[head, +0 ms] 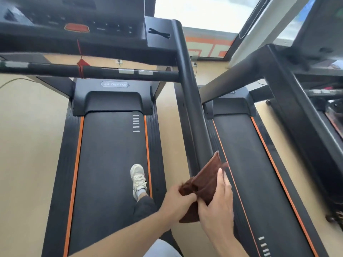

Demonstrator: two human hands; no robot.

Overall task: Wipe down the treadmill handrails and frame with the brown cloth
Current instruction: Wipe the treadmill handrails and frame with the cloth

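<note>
While both hands grip it, brown cloth point(204, 184) folded, creased, beside handrail point(187, 89)

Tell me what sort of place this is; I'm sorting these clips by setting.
Probably a gym or fitness room. Two treadmills stand side by side: one with a console and a shoe on its belt, and a second beside it. Both hands hold a brown cloth by the handrail.
</note>
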